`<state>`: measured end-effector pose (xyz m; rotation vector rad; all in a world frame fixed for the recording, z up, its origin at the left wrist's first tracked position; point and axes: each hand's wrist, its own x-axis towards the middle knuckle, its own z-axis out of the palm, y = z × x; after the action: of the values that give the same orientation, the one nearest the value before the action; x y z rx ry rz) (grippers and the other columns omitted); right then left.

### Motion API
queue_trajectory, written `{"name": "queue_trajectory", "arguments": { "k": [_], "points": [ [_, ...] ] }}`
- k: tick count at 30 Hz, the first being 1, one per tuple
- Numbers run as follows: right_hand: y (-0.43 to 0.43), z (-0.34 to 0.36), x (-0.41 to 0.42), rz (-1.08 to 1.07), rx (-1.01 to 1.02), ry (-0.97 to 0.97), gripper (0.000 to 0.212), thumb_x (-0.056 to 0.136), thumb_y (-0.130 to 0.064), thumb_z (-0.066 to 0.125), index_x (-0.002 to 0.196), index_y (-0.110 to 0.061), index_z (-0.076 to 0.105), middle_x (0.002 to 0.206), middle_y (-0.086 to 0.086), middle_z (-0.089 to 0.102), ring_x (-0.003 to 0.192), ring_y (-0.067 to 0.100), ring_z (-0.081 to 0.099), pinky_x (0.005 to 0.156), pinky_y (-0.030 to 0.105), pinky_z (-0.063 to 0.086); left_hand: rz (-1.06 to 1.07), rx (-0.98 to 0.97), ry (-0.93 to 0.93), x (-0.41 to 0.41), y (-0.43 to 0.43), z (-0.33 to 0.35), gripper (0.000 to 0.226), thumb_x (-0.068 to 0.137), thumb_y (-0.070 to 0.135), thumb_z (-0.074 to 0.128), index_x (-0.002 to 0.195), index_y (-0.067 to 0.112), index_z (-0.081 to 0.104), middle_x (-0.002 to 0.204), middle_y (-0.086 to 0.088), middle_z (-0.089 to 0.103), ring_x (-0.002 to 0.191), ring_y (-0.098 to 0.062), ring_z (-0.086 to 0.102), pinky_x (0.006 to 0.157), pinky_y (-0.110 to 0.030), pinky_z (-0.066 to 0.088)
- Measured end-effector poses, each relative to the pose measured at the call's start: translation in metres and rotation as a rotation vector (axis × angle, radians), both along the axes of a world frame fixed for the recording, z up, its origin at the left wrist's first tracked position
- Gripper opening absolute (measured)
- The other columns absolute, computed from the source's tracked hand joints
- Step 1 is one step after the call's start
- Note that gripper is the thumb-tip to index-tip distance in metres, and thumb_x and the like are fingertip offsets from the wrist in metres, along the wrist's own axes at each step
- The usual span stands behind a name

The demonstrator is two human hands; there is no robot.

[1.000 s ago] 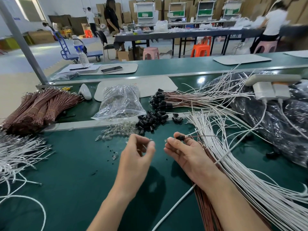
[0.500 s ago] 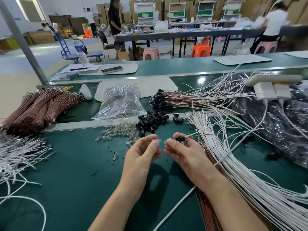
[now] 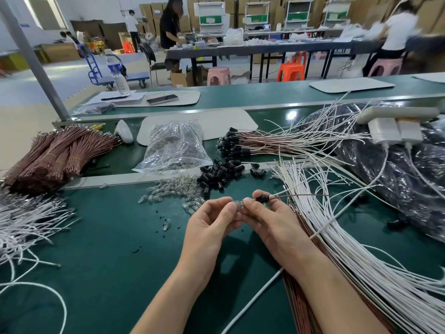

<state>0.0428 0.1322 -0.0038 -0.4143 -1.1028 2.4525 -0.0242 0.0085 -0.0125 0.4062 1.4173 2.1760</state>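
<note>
Item under work: one small clear bulb [image 3: 237,204], held above the green bench [image 3: 96,249], directly in front of the person and between the fingertips of both hands. It sits at the mouth of a black socket [image 3: 262,199]. How deep it is seated cannot be told, as the fingers cover the joint.

Left hand [image 3: 212,225]: thumb and forefinger pinch the bulb, the other fingers curled beneath. Right hand [image 3: 272,225]: closed around the socket, pinching it at the front. The socket's leads [image 3: 301,195], one white and one brown, trail off to the right.

Change noted: a second ago the left hand is apart from the right with a clear gap between them. Half a second ago the gap is nearly closed. Now the fingertips of both hands touch. Judgement: the bulb has been brought to the socket and insertion is in hand, not yet confirmed complete.

Surroundings: loose bulbs [image 3: 173,191] lie just beyond the hands, touching a heap of loose black sockets [image 3: 219,173]. A plastic bag [image 3: 173,145] of further bulbs lies behind them. Finished sockets [image 3: 231,145] on wired leads lie beyond the heap. White wires [image 3: 337,237] fan out at right, and brown wire bundles [image 3: 55,153] are stacked well apart at left
</note>
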Motion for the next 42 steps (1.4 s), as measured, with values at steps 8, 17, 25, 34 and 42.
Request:
{"name": "queue_trajectory", "arguments": {
  "k": [8,17,25,34,42],
  "points": [
    [-0.0008,-0.0003,0.0004,-0.022,0.015,0.007,0.029,0.071,-0.004,0.072,0.096,-0.009,0.059,0.073,0.011,0.071,0.067,0.019,0.073,0.064,0.025,0.059,-0.021,-0.006,0.012,-0.0001,0.0000,-0.0012,0.030,0.079,0.025,0.074,0.104,0.009,0.070,0.099,-0.014,0.077,0.084,-0.019,0.073,0.077,-0.024,0.058],
    [-0.0001,-0.0008,0.0005,-0.011,0.017,0.007,0.030,0.071,-0.005,0.073,0.097,-0.009,0.059,0.074,0.011,0.072,0.068,0.019,0.074,0.063,0.024,0.059,-0.011,-0.035,0.081,-0.0007,-0.0016,-0.0016,0.029,0.081,0.026,0.073,0.103,0.008,0.071,0.096,-0.014,0.077,0.085,-0.022,0.074,0.077,-0.024,0.058],
    [-0.0007,-0.0008,0.0013,0.025,0.026,0.005,0.028,0.073,-0.007,0.073,0.097,-0.011,0.059,0.084,0.015,0.073,0.075,0.021,0.075,0.069,0.025,0.060,0.057,-0.110,0.286,0.0020,-0.0021,0.0001,0.013,0.093,0.016,0.066,0.103,0.008,0.069,0.090,-0.009,0.077,0.080,-0.021,0.074,0.075,-0.026,0.059],
    [-0.0006,0.0007,0.0012,0.057,-0.043,0.010,0.022,0.074,-0.005,0.071,0.093,-0.009,0.060,0.075,0.010,0.073,0.068,0.016,0.074,0.062,0.020,0.057,0.079,-0.128,0.360,0.0039,-0.0018,-0.0010,0.011,0.092,0.019,0.069,0.101,0.011,0.069,0.087,-0.006,0.076,0.078,-0.019,0.074,0.073,-0.024,0.058],
    [0.0004,-0.0030,0.0014,0.080,-0.010,-0.015,0.021,0.074,-0.006,0.073,0.091,-0.009,0.060,0.073,0.008,0.071,0.066,0.013,0.071,0.063,0.019,0.057,0.081,-0.140,0.394,0.0043,-0.0024,-0.0033,0.008,0.091,0.018,0.070,0.098,0.013,0.070,0.084,-0.003,0.076,0.075,-0.016,0.072,0.071,-0.021,0.056]
  ]
}}
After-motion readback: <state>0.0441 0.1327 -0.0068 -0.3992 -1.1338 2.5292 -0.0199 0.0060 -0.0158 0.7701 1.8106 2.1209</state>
